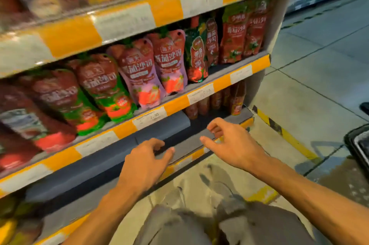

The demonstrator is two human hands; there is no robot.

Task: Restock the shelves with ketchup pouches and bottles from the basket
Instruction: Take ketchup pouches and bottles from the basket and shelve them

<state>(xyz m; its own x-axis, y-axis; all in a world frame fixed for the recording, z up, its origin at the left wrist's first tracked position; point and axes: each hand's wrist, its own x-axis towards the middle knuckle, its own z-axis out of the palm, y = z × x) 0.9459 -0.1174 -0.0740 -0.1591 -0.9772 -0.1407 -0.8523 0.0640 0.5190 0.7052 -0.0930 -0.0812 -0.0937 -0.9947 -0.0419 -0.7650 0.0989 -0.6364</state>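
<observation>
- Head view: we look down at both our hands held out before a store shelf unit.
- Our left hand (144, 162) hangs slack with loosely curled fingers, grasping nothing, in front of the grey lower shelf (165, 125).
- Our right hand (231, 145) is likewise released, fingers spread and bent, holding nothing, near that shelf's right end.
- Ketchup pouches (137, 73) stand in a row on the middle shelf (177, 105) above our hands, leaning back, red with green or pink lower halves.
- Ketchup bottles (237, 99) stand at the lower shelf's far right, behind our right hand.
- A dark basket (355, 145) shows only its edge on the floor (299, 95) at the right border, well apart from both hands.
- The top shelf (139, 13) carries blurred packets we cannot identify.
</observation>
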